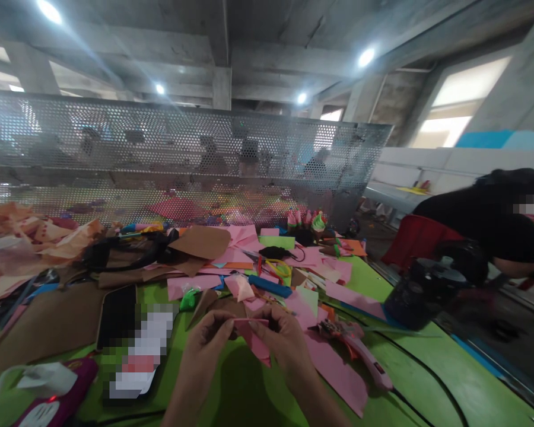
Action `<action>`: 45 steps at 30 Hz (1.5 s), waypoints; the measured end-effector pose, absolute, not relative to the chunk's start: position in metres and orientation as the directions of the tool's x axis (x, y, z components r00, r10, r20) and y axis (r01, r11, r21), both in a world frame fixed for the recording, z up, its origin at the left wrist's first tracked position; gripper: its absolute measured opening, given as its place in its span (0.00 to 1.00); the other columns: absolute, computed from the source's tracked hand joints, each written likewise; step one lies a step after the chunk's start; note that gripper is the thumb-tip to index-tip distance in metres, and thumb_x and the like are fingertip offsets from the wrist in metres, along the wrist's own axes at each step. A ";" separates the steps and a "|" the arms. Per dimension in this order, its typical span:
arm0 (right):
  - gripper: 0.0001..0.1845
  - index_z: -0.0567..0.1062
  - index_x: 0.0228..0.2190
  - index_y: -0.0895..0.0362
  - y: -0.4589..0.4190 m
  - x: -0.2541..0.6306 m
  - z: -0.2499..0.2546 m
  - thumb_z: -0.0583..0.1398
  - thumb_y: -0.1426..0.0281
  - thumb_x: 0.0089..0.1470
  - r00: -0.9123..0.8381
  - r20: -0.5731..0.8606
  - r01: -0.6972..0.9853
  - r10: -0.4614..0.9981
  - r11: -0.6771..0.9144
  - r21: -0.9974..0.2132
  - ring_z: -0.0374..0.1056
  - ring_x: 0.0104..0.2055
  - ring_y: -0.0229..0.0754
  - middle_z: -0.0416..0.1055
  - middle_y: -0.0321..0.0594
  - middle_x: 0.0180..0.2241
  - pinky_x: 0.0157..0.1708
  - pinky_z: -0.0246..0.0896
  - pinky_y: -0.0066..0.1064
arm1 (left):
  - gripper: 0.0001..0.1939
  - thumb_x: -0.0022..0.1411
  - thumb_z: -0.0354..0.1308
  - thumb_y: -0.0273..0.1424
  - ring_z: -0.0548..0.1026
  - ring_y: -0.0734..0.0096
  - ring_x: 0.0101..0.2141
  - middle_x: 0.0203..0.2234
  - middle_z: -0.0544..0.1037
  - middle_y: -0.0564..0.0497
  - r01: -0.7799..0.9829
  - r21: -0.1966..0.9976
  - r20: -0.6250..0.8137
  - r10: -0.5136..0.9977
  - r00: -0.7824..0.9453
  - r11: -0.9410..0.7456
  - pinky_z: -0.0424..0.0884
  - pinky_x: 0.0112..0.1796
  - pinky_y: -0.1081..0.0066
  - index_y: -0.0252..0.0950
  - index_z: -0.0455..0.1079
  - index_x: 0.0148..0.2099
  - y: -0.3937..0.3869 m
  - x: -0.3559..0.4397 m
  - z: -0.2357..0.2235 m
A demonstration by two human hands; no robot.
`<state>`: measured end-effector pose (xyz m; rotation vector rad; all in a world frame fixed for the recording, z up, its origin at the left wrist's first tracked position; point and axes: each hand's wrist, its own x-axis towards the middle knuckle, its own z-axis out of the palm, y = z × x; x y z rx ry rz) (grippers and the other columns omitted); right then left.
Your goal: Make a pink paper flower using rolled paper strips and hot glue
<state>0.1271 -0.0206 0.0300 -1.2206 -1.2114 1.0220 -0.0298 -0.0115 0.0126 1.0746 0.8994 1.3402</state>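
Observation:
A folded piece of pink paper (254,343) is held above the green table (235,391), its pointed end hanging down. My left hand (208,337) pinches its upper left edge between thumb and fingers. On the other side, my right hand (285,339) grips the upper right edge, thumb in front. Just right of that hand lies what looks like a hot glue gun (360,356) with a pink and white handle, resting partly over a long pink paper strip (333,370). Brown paper (226,305) lies behind my fingers.
To the left are a dark phone (117,317), a second phone (146,350) and a purple power strip (82,376) with a white charger. Paper scraps, a blue tube (269,286) and yellow-handled scissors (279,270) clutter the back. A dark container (409,296) stands right, near a seated person (476,204).

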 end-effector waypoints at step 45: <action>0.18 0.76 0.27 0.59 -0.014 0.130 0.019 0.70 0.58 0.43 0.065 0.043 -0.002 0.997 0.043 -0.999 0.64 0.26 0.39 0.72 0.37 0.24 0.25 0.55 0.28 | 0.07 0.53 0.64 0.33 0.75 0.70 0.28 0.24 0.77 0.53 -0.314 0.947 0.077 0.997 0.000 -0.073 0.72 0.33 0.72 0.34 0.73 0.33 -0.009 -0.027 0.014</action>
